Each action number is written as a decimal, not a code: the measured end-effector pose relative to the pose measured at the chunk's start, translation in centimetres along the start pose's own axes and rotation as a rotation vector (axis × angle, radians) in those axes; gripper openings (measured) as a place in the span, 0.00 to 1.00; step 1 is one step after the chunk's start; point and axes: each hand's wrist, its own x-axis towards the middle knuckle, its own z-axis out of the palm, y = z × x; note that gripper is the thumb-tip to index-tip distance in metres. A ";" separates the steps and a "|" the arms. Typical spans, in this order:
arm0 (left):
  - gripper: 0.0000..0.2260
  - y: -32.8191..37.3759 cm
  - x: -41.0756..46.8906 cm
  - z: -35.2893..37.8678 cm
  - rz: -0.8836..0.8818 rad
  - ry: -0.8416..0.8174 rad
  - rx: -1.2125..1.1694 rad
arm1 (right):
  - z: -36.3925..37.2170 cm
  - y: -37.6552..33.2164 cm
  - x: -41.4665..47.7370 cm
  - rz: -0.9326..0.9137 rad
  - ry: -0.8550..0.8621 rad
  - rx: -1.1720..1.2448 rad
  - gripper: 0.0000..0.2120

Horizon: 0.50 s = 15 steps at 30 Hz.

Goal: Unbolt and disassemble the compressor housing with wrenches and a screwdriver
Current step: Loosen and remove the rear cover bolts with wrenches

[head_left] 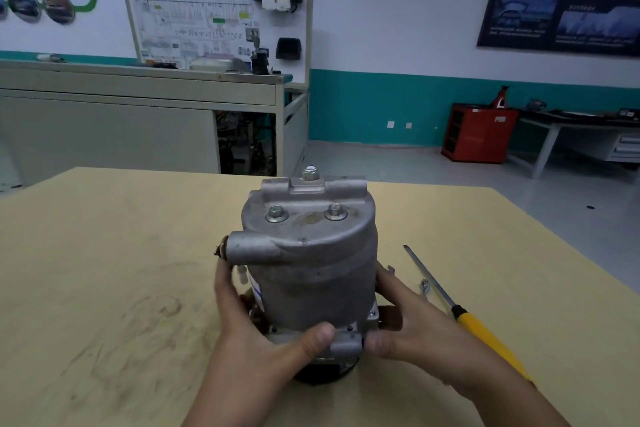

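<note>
Two grips clamp the upright compressor (308, 263) low down, the left grip (249, 333) curled round its left side and the right grip (415, 326) round its right, thumbs on the front flange, mid-tabletop (104, 270), a screwdriver (478, 326) lying just beside the right grip, three bolts (277, 213) seated in the compressor's top.

The left hand (249, 333) and right hand (412, 326) hide the lower part of the compressor housing (311, 270). The screwdriver (483, 334) handle's end disappears under the right arm (502, 388). On the board (194, 21), upper left, the print is too small to read.
</note>
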 end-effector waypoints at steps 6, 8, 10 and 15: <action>0.43 0.2 0.3 0.4 0.060 -0.070 0.003 | 0.6 -0.1 0.4 -0.033 0.088 0.118 0.35; 0.41 0.2 0.4 0.5 0.075 -0.070 -0.013 | 0.3 0.0 0.6 -0.030 0.073 0.151 0.35; 0.41 0.0 0.9 0.7 0.085 -0.073 -0.039 | 0.1 0.1 1.1 -0.023 0.081 0.140 0.36; 0.48 -0.4 3.8 1.1 0.113 -0.122 -0.052 | -0.2 0.3 3.2 -0.036 0.151 0.117 0.34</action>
